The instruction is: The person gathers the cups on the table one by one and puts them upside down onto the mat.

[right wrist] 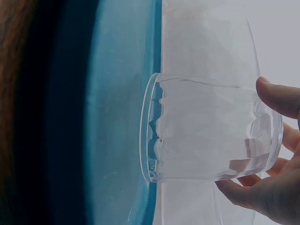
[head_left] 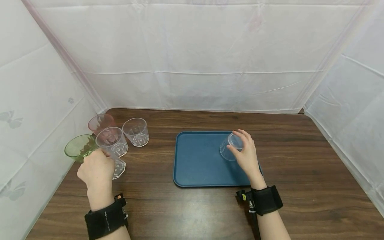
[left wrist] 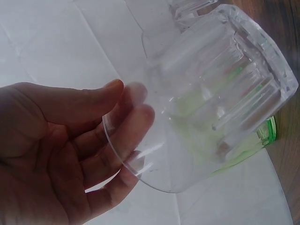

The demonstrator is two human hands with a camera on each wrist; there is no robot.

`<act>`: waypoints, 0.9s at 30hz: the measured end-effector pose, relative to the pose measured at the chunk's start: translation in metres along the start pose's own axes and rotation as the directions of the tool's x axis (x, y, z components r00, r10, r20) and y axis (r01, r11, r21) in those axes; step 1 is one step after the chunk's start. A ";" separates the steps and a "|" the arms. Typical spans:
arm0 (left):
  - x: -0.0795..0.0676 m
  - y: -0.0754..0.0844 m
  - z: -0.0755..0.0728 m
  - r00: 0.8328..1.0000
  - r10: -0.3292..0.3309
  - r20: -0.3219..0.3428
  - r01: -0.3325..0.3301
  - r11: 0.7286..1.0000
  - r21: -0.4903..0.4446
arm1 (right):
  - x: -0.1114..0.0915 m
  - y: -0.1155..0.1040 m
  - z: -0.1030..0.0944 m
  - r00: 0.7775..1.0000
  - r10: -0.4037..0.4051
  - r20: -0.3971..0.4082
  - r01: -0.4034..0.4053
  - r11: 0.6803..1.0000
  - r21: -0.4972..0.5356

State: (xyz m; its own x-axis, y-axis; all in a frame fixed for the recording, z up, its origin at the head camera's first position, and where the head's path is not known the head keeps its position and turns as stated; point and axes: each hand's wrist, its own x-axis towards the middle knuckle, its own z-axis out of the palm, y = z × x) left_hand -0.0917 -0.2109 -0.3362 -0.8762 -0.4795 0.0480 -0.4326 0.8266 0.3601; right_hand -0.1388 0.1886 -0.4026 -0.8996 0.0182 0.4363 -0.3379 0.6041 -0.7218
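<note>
My left hand (head_left: pixel 97 168) pinches the rim of a clear faceted glass (left wrist: pixel 243 79) between thumb and fingers; in the head view the hand hides much of this glass. Just beyond it stand a green glass (head_left: pixel 77 148), a pink glass (head_left: pixel 100 122) and two more clear glasses, one in the middle (head_left: pixel 111 139) and one to the right (head_left: pixel 136 133). Over the blue tray (head_left: pixel 195 166), my right hand (head_left: pixel 247 155) holds an upside-down clear glass (right wrist: pixel 201 129) by its base, rim downward. Whether that rim touches the tray cannot be told.
The tray lies on a brown wood-grain table (head_left: pixel 300 166). White sheeting (head_left: pixel 192 56) hangs behind the table and along both sides. The left-hand glasses stand close together near the left sheet. Each wrist wears a black strap (head_left: pixel 267 200).
</note>
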 end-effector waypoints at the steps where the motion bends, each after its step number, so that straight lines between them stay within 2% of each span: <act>1: 0.000 0.000 0.000 1.000 0.003 -0.002 -0.003 1.000 -0.003 | 0.000 0.001 0.000 1.000 0.003 0.002 -0.003 1.000 -0.001; 17: -0.002 0.003 -0.005 0.999 0.019 0.026 -0.019 1.000 -0.017 | 0.000 0.005 0.001 0.999 0.011 0.035 -0.011 1.000 -0.018; 27: -0.005 0.004 -0.006 0.999 0.027 0.033 -0.026 0.999 -0.030 | -0.001 0.008 0.002 0.997 0.048 0.068 -0.045 0.998 -0.047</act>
State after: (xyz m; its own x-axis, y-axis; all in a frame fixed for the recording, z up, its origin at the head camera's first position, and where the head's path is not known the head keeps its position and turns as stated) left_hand -0.0876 -0.2074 -0.3294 -0.8940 -0.4472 0.0271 -0.4032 0.8294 0.3866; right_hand -0.1416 0.1920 -0.4102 -0.9316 -0.0074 0.3635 -0.2840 0.6392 -0.7147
